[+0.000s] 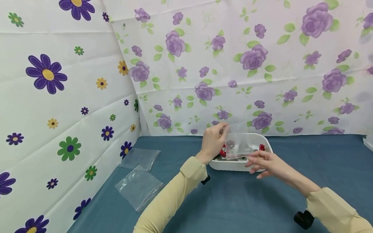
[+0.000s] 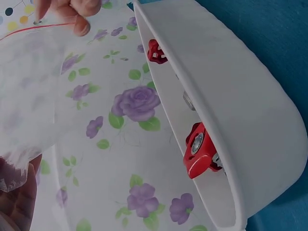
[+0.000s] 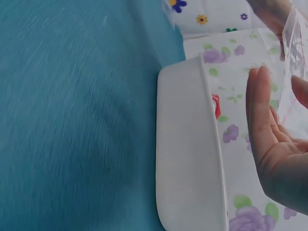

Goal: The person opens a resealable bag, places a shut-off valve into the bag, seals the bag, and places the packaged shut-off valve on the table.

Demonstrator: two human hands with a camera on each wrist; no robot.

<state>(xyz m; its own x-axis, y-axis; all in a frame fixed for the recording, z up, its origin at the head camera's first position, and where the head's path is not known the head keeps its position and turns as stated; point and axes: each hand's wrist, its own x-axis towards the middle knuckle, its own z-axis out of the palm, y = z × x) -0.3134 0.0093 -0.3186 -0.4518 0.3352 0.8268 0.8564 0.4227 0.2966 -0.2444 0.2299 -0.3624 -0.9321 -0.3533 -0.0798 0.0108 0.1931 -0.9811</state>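
Note:
A clear zip bag (image 1: 240, 144) with a red line along its zip edge hangs over a white bin (image 1: 233, 166). My left hand (image 1: 214, 139) pinches the bag at its upper left corner, opposite the zip edge. At the zip edge, my right hand (image 1: 266, 163) holds the bag's right end between thumb and forefinger, its other fingers spread loosely. Inside the bin are a red piece with a round silver disc (image 2: 197, 143), a small red wheel-like part (image 2: 156, 52) and some metal pieces (image 2: 188, 100). The bag partly covers these in the head view.
Two more clear zip bags lie at the left of the blue-covered table (image 1: 233, 200), one flat bag (image 1: 140, 187) nearer and another bag (image 1: 141, 157) behind it. A flowered cloth (image 1: 186, 81) hangs behind the bin, and a second flowered cloth (image 1: 73, 106) at the left.

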